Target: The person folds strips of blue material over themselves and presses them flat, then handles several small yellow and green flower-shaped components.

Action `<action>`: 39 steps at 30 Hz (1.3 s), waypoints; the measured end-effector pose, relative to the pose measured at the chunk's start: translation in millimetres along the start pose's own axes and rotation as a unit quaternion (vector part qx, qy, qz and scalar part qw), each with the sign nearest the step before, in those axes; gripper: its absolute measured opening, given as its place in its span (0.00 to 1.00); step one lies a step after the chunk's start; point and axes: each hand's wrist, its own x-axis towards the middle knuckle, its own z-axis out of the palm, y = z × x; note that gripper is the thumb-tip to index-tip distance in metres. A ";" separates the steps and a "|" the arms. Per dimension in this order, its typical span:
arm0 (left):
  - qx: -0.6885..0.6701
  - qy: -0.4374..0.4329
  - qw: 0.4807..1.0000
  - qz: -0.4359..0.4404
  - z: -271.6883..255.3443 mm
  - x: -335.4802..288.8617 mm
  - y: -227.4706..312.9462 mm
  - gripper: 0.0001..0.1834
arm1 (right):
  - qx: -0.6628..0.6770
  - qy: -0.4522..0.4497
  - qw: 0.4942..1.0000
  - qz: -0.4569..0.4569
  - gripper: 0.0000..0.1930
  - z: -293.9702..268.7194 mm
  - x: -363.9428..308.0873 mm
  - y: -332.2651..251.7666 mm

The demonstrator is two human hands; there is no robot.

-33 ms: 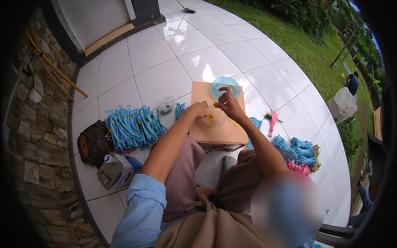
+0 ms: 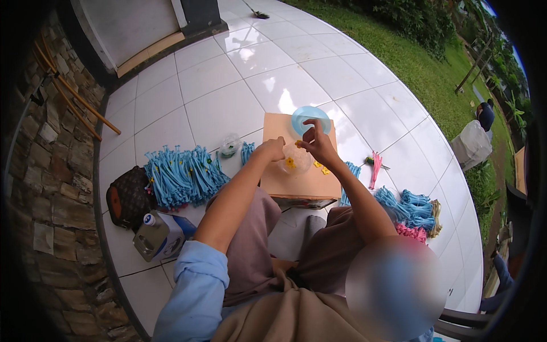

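A small yellow piece (image 2: 298,143) is pinched between the fingertips of the right hand (image 2: 317,143), just above the tan board (image 2: 302,185) that rests across the lap. Directly below and slightly to the left of that pinch lies a clear round dish (image 2: 294,160), in which another yellow bit (image 2: 290,163) is seen; the dish is steadied at its left rim by the left hand (image 2: 272,150), whose fingers are curled, though it cannot be told whether anything is clasped inside them. The dish is thus reached most readily by the right hand, with only a short drop between them. Beyond the right hand, at the far edge of the board, a pale blue lid (image 2: 310,118) is set flat. More yellow bits (image 2: 322,168) are scattered on the board just beside the right wrist. The shape and long axis of the pinched piece cannot be made out, being too small and partly covered by the fingers. Blue bundles (image 2: 181,175) are piled on the tiles to the left.
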 end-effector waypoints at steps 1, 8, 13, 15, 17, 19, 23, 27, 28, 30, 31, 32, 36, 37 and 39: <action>0.051 0.088 0.995 0.012 -3.4 -3.2 6.5 0.25 | -0.003 0.002 1.000 0.003 0.26 -6.3 -1.4 -0.1; -0.341 0.123 0.917 0.164 -29.0 -9.6 43.2 0.11 | 0.065 -0.012 0.998 0.019 0.27 -20.6 -3.9 -2.0; -0.509 0.014 0.854 0.108 -37.4 -12.7 44.9 0.15 | 0.004 0.070 0.997 -0.024 0.28 -32.4 -11.6 -16.2; -0.579 -0.031 0.809 0.098 -37.7 -13.6 50.6 0.17 | 0.006 0.077 0.997 -0.021 0.28 -39.8 -17.2 -18.4; -0.609 -0.061 0.784 0.103 -37.1 -13.3 57.2 0.20 | -0.002 0.098 0.994 -0.037 0.27 -45.7 -22.3 -20.3; -0.613 -0.070 0.778 0.116 -36.0 -13.7 61.7 0.22 | -0.002 0.108 0.994 -0.027 0.27 -51.2 -26.9 -21.9; -0.657 -0.084 0.743 0.093 -31.6 -10.4 73.4 0.23 | 0.001 0.134 0.990 -0.048 0.26 -58.0 -34.0 -24.4; -0.734 -0.118 0.666 0.059 -25.0 -5.1 73.9 0.24 | -0.003 0.174 0.981 -0.089 0.24 -56.8 -34.6 -32.6; -0.769 -0.133 0.621 0.070 -20.7 0.3 69.6 0.22 | 0.016 0.182 0.979 -0.087 0.24 -56.2 -33.8 -35.9; -0.800 -0.151 0.575 0.082 -18.7 4.3 71.8 0.21 | 0.079 0.195 0.975 -0.072 0.25 -57.6 -32.4 -34.5; -0.810 -0.142 0.564 0.076 -17.4 5.8 73.3 0.20 | 0.142 0.205 0.967 -0.057 0.25 -57.8 -31.5 -34.2; -0.820 -0.136 0.551 0.071 -18.0 4.8 79.8 0.19 | 0.140 0.207 0.967 -0.056 0.25 -59.9 -32.3 -30.2; -0.769 -0.042 0.634 0.070 -16.0 -0.2 98.5 0.18 | 0.037 0.239 0.969 -0.058 0.23 -61.1 -33.6 -23.6; -0.756 -0.017 0.650 0.075 -13.7 1.5 99.8 0.18 | -0.036 0.226 0.971 -0.067 0.22 -59.8 -33.3 -23.9; -0.741 0.006 0.667 0.079 -12.2 2.4 101.4 0.19 | -0.047 0.225 0.972 -0.053 0.20 -58.5 -32.6 -24.5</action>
